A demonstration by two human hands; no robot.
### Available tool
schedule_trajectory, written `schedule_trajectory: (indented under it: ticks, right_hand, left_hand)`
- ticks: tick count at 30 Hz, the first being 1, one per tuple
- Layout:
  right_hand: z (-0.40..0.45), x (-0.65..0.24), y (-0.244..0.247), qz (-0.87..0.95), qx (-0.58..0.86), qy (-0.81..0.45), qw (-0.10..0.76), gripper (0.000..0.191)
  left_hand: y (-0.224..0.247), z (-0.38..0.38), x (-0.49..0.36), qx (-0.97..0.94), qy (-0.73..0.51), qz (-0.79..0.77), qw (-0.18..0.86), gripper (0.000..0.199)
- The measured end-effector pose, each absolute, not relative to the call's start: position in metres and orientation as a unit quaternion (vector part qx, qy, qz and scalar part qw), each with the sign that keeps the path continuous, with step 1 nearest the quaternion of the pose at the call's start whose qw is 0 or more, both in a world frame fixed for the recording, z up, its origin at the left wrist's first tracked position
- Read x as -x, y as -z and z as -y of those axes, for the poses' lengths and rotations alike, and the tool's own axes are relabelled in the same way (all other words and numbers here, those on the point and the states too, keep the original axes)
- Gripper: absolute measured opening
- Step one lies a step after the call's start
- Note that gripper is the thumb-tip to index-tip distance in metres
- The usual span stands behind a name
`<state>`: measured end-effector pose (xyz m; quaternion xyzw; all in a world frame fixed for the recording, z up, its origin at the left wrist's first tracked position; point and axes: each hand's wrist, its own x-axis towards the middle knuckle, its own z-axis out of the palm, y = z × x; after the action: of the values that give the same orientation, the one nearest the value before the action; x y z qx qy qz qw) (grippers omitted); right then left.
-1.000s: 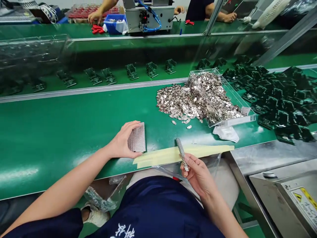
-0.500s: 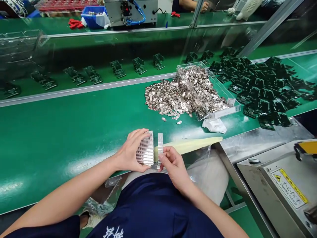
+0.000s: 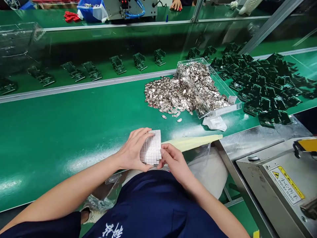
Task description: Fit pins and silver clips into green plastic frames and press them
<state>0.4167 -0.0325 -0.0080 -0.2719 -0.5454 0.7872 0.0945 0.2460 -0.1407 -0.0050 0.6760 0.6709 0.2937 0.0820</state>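
My left hand (image 3: 132, 152) is wrapped round a block of stacked silvery metal pieces (image 3: 152, 148) at the near edge of the green table. My right hand (image 3: 173, 160) pinches the block's right side near its lower corner, where a strip of the same pieces lies against the rest. Just right of the block, a pale yellow strip (image 3: 195, 142) runs along the table edge. Beyond the hands lies a heap of small metal pieces (image 3: 165, 94), spilling from a clear plastic tray (image 3: 220, 112) tipped towards it.
Many dark green parts (image 3: 264, 86) are piled at the right, and more stand in a row behind a metal rail (image 3: 99, 82). A white cloth (image 3: 215, 123) lies by the tray. A metal machine (image 3: 277, 175) stands at the lower right. Another person's hand (image 3: 176, 5) rests across the table.
The separate strip in my right hand has moved left against the block, closing the gap. The block looks wider. The view has shifted slightly, and the other person's hand is now lower, on the far table.
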Motion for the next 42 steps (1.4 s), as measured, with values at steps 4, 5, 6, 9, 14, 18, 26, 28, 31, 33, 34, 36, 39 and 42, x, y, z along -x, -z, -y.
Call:
schedule_trajectory:
  ticks: [4, 5, 6, 9, 14, 18, 26, 28, 31, 33, 34, 36, 39, 42]
  right_hand:
    - [0.025, -0.435, 0.011, 0.525, 0.288, -0.790, 0.128, 0.032]
    - [0.025, -0.442, 0.013, 0.521, 0.291, -0.790, 0.140, 0.032]
    - [0.025, -0.449, 0.015, 0.518, 0.294, -0.789, 0.151, 0.032]
    - [0.029, -0.469, 0.024, 0.513, 0.316, -0.780, 0.170, 0.032]
    - [0.038, -0.480, 0.037, 0.482, 0.333, -0.794, 0.162, 0.036]
    - [0.037, -0.473, 0.043, 0.445, 0.326, -0.818, 0.163, 0.041]
    - [0.029, -0.469, 0.038, 0.560, 0.323, -0.751, 0.133, 0.050]
    - [0.016, -0.476, 0.033, 0.592, 0.327, -0.724, 0.134, 0.050]
    - [-0.020, -0.477, 0.021, 0.672, 0.352, -0.621, 0.198, 0.042]
    - [-0.051, -0.464, 0.013, 0.744, 0.354, -0.508, 0.253, 0.032]
    - [-0.067, -0.453, 0.010, 0.783, 0.342, -0.446, 0.265, 0.026]
    - [-0.093, -0.428, 0.006, 0.857, 0.302, -0.339, 0.242, 0.020]
    - [-0.114, -0.398, 0.006, 0.912, 0.250, -0.264, 0.188, 0.015]
    - [-0.123, -0.392, 0.012, 0.922, 0.236, -0.249, 0.180, 0.012]
  left_hand:
    - [0.004, 0.122, -0.249, -0.690, -0.301, -0.653, 0.078, 0.093]
    - [0.004, 0.115, -0.250, -0.703, -0.299, -0.640, 0.083, 0.093]
    - [0.004, 0.107, -0.251, -0.721, -0.292, -0.621, 0.092, 0.093]
    - [-0.001, 0.082, -0.253, -0.793, -0.242, -0.541, 0.141, 0.093]
    - [-0.016, 0.060, -0.247, -0.837, -0.137, -0.485, 0.213, 0.091]
    - [-0.018, 0.068, -0.239, -0.821, -0.117, -0.511, 0.227, 0.069]
    - [-0.020, 0.064, -0.240, -0.818, -0.152, -0.472, 0.293, 0.052]
    - [-0.024, 0.058, -0.232, -0.800, -0.196, -0.484, 0.296, 0.054]
    - [-0.018, 0.053, -0.215, -0.705, -0.322, -0.593, 0.220, 0.033]
    - [-0.007, 0.050, -0.205, -0.620, -0.362, -0.685, 0.125, 0.018]
    - [-0.001, 0.049, -0.201, -0.589, -0.363, -0.717, 0.086, 0.016]
    - [0.010, 0.050, -0.192, -0.554, -0.358, -0.750, 0.037, 0.014]
    - [0.015, 0.056, -0.167, -0.511, -0.364, -0.779, -0.010, 0.013]
    - [0.009, 0.058, -0.126, -0.437, -0.372, -0.817, -0.066, 0.016]
